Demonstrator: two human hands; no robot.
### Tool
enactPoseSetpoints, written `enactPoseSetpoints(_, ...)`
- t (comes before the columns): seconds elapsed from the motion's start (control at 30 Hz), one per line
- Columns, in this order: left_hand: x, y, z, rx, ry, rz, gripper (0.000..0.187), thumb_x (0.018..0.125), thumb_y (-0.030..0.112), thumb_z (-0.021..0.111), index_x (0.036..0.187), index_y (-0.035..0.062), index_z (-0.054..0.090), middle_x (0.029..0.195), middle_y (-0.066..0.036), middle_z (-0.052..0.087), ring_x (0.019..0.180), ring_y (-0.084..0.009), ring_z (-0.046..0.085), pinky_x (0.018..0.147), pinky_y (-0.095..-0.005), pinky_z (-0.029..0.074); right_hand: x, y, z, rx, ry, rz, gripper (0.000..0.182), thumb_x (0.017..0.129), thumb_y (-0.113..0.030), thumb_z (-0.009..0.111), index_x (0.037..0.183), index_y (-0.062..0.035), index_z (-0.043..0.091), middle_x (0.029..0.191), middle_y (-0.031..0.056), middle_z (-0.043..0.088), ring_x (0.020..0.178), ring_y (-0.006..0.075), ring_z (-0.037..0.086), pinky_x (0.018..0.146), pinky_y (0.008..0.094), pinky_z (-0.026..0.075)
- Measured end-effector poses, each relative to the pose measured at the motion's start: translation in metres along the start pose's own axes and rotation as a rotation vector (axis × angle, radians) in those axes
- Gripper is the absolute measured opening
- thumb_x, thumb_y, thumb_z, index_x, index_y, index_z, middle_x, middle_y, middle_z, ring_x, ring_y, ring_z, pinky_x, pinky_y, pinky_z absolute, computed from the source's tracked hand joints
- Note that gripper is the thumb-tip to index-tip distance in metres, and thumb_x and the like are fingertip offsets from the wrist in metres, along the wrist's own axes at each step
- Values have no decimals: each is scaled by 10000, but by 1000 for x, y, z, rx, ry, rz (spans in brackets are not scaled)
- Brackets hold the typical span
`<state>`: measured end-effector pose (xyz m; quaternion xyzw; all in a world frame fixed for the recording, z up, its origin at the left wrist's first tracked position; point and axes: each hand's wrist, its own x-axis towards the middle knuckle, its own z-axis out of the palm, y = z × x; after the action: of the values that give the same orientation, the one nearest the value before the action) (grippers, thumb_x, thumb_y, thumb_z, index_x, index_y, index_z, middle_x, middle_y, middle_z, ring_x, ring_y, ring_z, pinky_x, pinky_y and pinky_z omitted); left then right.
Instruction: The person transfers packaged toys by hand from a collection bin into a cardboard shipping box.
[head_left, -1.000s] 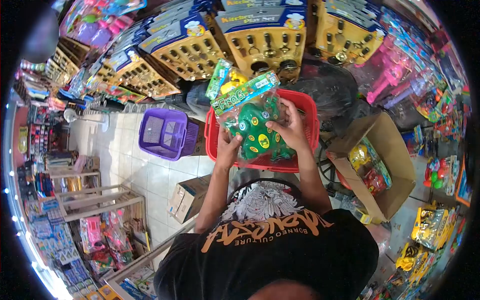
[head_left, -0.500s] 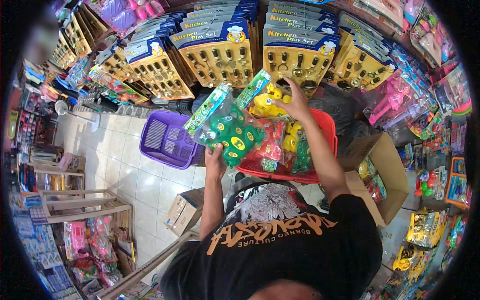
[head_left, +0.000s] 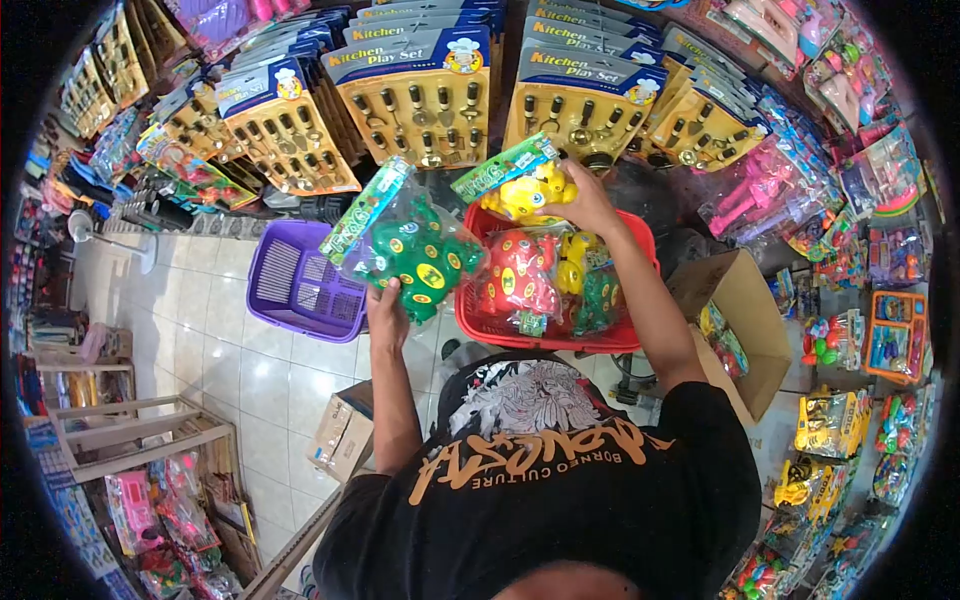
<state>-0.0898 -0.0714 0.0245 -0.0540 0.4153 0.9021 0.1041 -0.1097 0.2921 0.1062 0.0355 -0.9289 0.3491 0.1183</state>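
Observation:
My left hand [head_left: 388, 312] grips the lower edge of a clear bag with a green toy frog [head_left: 418, 262] spotted in yellow; its printed card top tilts up to the left. My right hand [head_left: 585, 200] is closed on a bagged yellow toy frog [head_left: 530, 192] over the back of a red basket [head_left: 480, 325]. Inside that basket lie a bagged red toy frog [head_left: 518, 272], a yellow one [head_left: 572, 265] and a green one [head_left: 600, 295]. The fingertips of my right hand are partly hidden behind the bag.
A purple basket [head_left: 345, 325] stands left of the red one. An open cardboard box [head_left: 765, 330] is on the right, and a closed carton [head_left: 342, 435] sits on the tiled floor. Carded kitchen play sets [head_left: 415, 105] line the back. Wooden racks [head_left: 140, 440] stand at left.
The green frog has moved left, away from the red basket, uncovering the red frog there. The yellow frog's bag has turned flatter in my right hand. The whole view has shifted slightly.

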Motion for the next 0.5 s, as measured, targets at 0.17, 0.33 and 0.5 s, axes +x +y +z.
enactPoseSetpoints(0.17,5,-4,13,51,-46,86,479,839,174,579,1232,10,360,1169,-108,493,1056,-232,509,890,-395,437,-11,-1,-22,174,193,56,678,572,-286,835,1084,-16,482,1050,151,572,999,239,558,828,347,455)
enactPoseSetpoints(0.33,7,-7,37,-75,-104,2,471,845,134,561,1250,21,349,1172,-101,493,1075,-226,497,913,-394,411,-35,4,-39,514,431,22,737,641,-140,810,1201,-20,346,1068,120,569,978,185,561,830,323,471)
enactPoseSetpoints(0.5,4,-3,76,-88,-139,-75,424,865,111,555,1234,22,366,1172,-102,504,1057,-227,520,902,-386,435,-74,10,-43,784,441,114,626,765,-101,699,1243,-27,301,1099,118,553,1001,179,544,838,307,458)
